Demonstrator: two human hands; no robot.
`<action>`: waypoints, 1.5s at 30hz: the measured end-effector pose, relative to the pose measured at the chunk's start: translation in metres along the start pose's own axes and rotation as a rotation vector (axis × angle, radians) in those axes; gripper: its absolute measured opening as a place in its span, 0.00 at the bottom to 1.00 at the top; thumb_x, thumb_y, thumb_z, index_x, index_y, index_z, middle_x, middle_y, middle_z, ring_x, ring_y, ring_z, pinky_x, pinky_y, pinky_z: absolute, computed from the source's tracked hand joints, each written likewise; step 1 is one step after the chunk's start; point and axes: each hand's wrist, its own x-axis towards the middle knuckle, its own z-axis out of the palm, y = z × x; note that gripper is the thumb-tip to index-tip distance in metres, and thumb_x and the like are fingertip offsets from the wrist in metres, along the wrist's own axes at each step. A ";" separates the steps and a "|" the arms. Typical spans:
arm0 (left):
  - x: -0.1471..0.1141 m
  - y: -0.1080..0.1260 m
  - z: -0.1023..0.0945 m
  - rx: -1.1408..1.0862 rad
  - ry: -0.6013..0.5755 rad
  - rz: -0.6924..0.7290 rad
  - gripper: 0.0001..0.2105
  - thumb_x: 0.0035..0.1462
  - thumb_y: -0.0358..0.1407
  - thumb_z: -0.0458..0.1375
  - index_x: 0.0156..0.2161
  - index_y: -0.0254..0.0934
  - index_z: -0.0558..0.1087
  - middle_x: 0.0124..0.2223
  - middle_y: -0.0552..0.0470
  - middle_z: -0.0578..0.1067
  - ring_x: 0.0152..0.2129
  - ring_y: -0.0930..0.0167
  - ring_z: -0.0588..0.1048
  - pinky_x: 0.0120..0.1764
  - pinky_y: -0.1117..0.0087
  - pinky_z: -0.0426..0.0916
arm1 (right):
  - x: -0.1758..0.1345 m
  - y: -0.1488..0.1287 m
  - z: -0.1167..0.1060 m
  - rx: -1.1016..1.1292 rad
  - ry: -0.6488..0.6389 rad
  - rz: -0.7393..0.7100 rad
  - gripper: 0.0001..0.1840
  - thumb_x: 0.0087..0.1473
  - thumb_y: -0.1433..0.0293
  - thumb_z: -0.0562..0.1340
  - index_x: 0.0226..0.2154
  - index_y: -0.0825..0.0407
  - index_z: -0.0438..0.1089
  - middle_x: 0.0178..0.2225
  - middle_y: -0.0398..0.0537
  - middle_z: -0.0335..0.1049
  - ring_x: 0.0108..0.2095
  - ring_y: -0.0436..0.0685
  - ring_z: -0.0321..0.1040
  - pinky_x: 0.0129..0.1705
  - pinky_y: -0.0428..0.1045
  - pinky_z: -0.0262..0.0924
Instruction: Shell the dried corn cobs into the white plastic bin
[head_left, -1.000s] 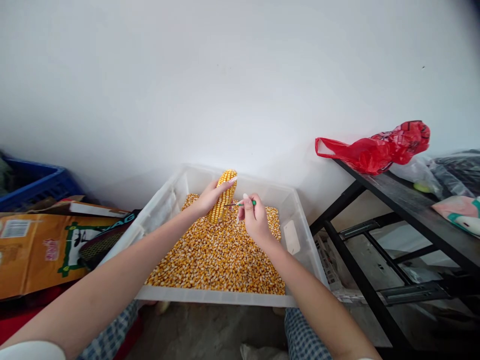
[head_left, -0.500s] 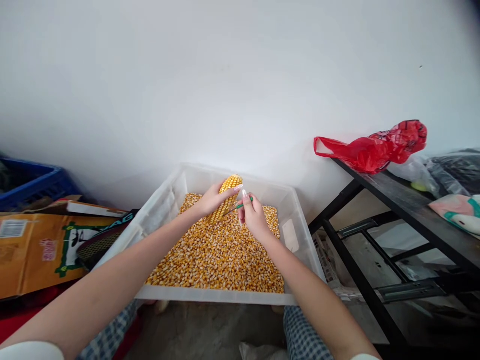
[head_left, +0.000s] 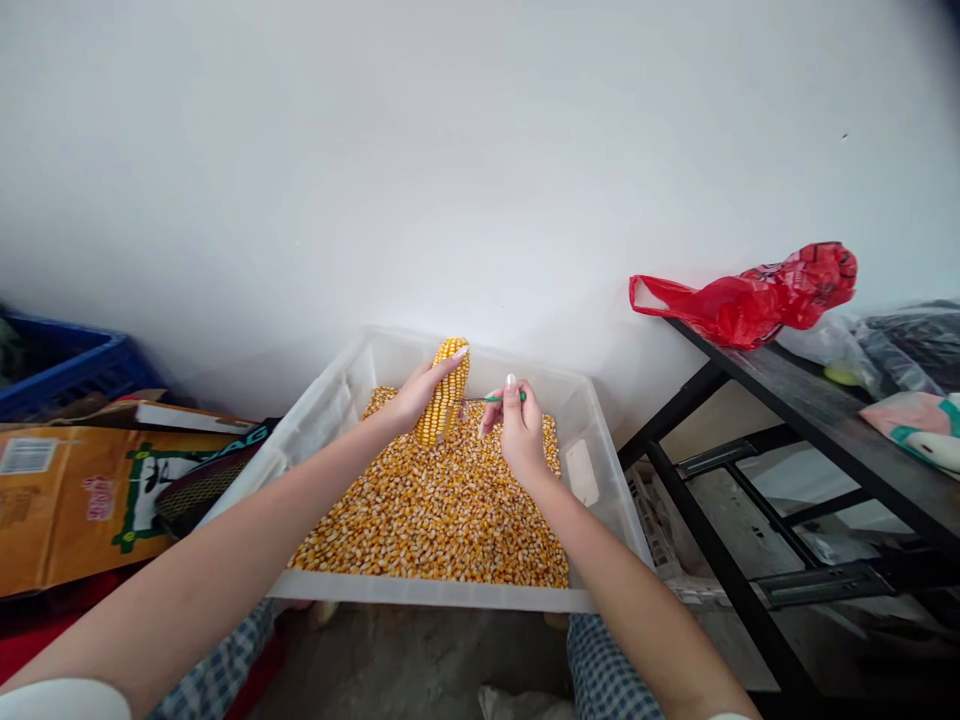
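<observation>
My left hand [head_left: 417, 392] is wrapped round a yellow corn cob [head_left: 444, 395], which leans upright above a heap of loose corn kernels [head_left: 435, 510]. A strip low on the cob's right side looks bare of kernels. Pinched in my right hand [head_left: 520, 425] is a small screwdriver-like tool with a green handle [head_left: 515, 397]. Its thin shaft points left toward the cob; I cannot tell whether the tip touches it. Both hands are over a translucent plastic bin [head_left: 450, 592] that holds the kernels.
On the left are a blue crate [head_left: 112, 355] and an orange cardboard box [head_left: 67, 500]. To the right stands a black metal frame [head_left: 705, 530] with a red plastic bag [head_left: 750, 300] on its top. A white wall [head_left: 450, 160] rises behind the bin.
My right hand has moved right with the tool, away from the cob. My left hand has shifted the cob slightly left and turned it more upright.
</observation>
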 end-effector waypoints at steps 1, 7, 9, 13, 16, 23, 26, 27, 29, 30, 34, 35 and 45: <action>0.000 0.000 0.000 -0.007 0.000 0.000 0.21 0.46 0.54 0.54 0.31 0.34 0.65 0.22 0.50 0.71 0.18 0.66 0.72 0.19 0.68 0.68 | 0.000 0.000 0.000 -0.002 -0.008 0.000 0.16 0.56 0.56 0.49 0.28 0.51 0.58 0.15 0.36 0.59 0.14 0.45 0.57 0.18 0.42 0.55; 0.002 -0.003 -0.002 -0.059 0.000 0.019 0.21 0.46 0.53 0.54 0.32 0.34 0.66 0.24 0.49 0.71 0.18 0.66 0.73 0.22 0.66 0.70 | -0.003 -0.002 0.001 -0.059 -0.018 -0.036 0.16 0.56 0.56 0.48 0.29 0.51 0.58 0.17 0.37 0.60 0.16 0.45 0.59 0.21 0.42 0.57; 0.002 -0.003 -0.002 -0.059 -0.001 0.020 0.21 0.46 0.53 0.54 0.33 0.34 0.66 0.23 0.50 0.71 0.18 0.66 0.73 0.21 0.66 0.69 | -0.003 -0.002 0.001 -0.077 -0.027 -0.044 0.16 0.57 0.56 0.48 0.30 0.51 0.58 0.17 0.37 0.59 0.17 0.45 0.59 0.21 0.42 0.57; 0.003 -0.005 -0.004 -0.065 0.010 0.034 0.21 0.46 0.53 0.55 0.33 0.35 0.66 0.23 0.50 0.71 0.18 0.66 0.73 0.21 0.67 0.69 | -0.004 0.001 0.002 -0.108 -0.053 -0.060 0.15 0.57 0.58 0.48 0.30 0.51 0.58 0.18 0.37 0.59 0.18 0.46 0.59 0.23 0.43 0.57; 0.002 -0.006 -0.004 -0.060 0.023 0.061 0.21 0.46 0.53 0.55 0.34 0.35 0.66 0.23 0.51 0.70 0.18 0.67 0.73 0.20 0.68 0.69 | -0.007 0.004 0.003 -0.147 -0.046 -0.088 0.14 0.57 0.59 0.48 0.30 0.51 0.58 0.17 0.37 0.59 0.18 0.46 0.58 0.23 0.43 0.56; -0.004 -0.003 0.004 0.009 0.070 0.089 0.22 0.46 0.52 0.56 0.40 0.36 0.65 0.24 0.52 0.70 0.20 0.67 0.73 0.21 0.69 0.68 | -0.014 0.011 0.004 -0.236 -0.024 -0.152 0.13 0.58 0.61 0.48 0.28 0.51 0.57 0.18 0.38 0.60 0.19 0.46 0.59 0.26 0.44 0.58; -0.006 -0.002 0.006 0.092 0.099 0.127 0.23 0.47 0.53 0.54 0.40 0.35 0.66 0.25 0.52 0.71 0.21 0.68 0.72 0.22 0.71 0.66 | -0.014 0.010 0.005 -0.234 -0.040 -0.168 0.14 0.57 0.60 0.48 0.27 0.51 0.58 0.17 0.38 0.58 0.18 0.46 0.58 0.25 0.44 0.57; -0.007 0.000 0.006 0.122 0.104 0.142 0.23 0.47 0.53 0.54 0.40 0.35 0.66 0.24 0.52 0.71 0.22 0.68 0.72 0.22 0.71 0.66 | -0.014 0.009 0.005 -0.221 -0.046 -0.162 0.15 0.57 0.60 0.48 0.26 0.51 0.57 0.16 0.38 0.58 0.17 0.46 0.57 0.24 0.44 0.57; -0.009 0.003 0.007 0.188 0.103 0.171 0.23 0.47 0.52 0.53 0.41 0.34 0.67 0.25 0.51 0.71 0.23 0.67 0.72 0.24 0.71 0.66 | -0.013 0.007 0.006 -0.180 -0.046 -0.128 0.15 0.57 0.59 0.48 0.26 0.51 0.57 0.15 0.37 0.57 0.16 0.45 0.56 0.22 0.43 0.56; -0.011 0.004 0.008 0.228 0.103 0.192 0.23 0.47 0.52 0.53 0.41 0.34 0.67 0.25 0.51 0.71 0.24 0.67 0.72 0.25 0.71 0.66 | -0.012 0.007 0.006 -0.154 -0.036 -0.102 0.16 0.57 0.58 0.48 0.26 0.51 0.57 0.15 0.37 0.56 0.15 0.45 0.55 0.20 0.42 0.55; -0.019 0.010 0.015 0.433 0.076 0.339 0.20 0.45 0.48 0.57 0.40 0.35 0.70 0.32 0.50 0.74 0.33 0.65 0.71 0.34 0.69 0.66 | -0.002 0.009 -0.001 -0.071 0.007 0.032 0.18 0.55 0.54 0.48 0.26 0.50 0.56 0.12 0.34 0.53 0.12 0.44 0.52 0.15 0.41 0.51; -0.020 0.011 0.018 0.466 0.040 0.364 0.19 0.45 0.47 0.57 0.40 0.35 0.71 0.33 0.50 0.74 0.34 0.65 0.71 0.36 0.69 0.66 | 0.001 0.010 -0.003 -0.065 0.008 0.061 0.18 0.54 0.53 0.49 0.26 0.50 0.56 0.12 0.33 0.52 0.11 0.44 0.51 0.14 0.41 0.50; -0.013 0.005 0.012 0.174 -0.013 0.152 0.20 0.48 0.51 0.54 0.33 0.34 0.66 0.23 0.53 0.68 0.19 0.71 0.69 0.20 0.73 0.63 | 0.008 0.004 -0.006 0.026 -0.109 0.201 0.20 0.53 0.52 0.50 0.25 0.51 0.58 0.11 0.34 0.55 0.09 0.45 0.51 0.11 0.41 0.49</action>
